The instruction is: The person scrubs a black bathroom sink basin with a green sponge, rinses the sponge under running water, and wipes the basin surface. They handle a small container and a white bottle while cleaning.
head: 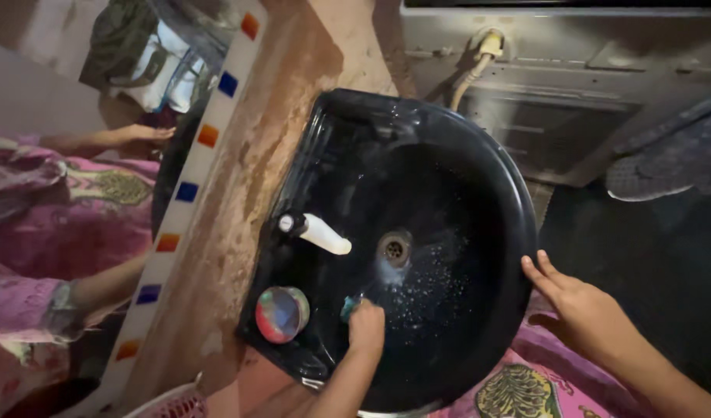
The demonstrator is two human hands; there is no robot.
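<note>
head view: scrubber (348,307) end-on, axis unclear

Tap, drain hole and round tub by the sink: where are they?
Tap (324,234), head view: middle of its white spout.
Drain hole (395,249), head view: centre of the metal grate.
Round tub (281,314), head view: its red and blue top.

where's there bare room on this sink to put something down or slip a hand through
Bare rim: the far right arc of the black sink, above the right hand resting on its edge. The basin right of the drain is open too. It is crowded at the near left, where the white tap, round container and left hand gripping something teal sit close.
</note>
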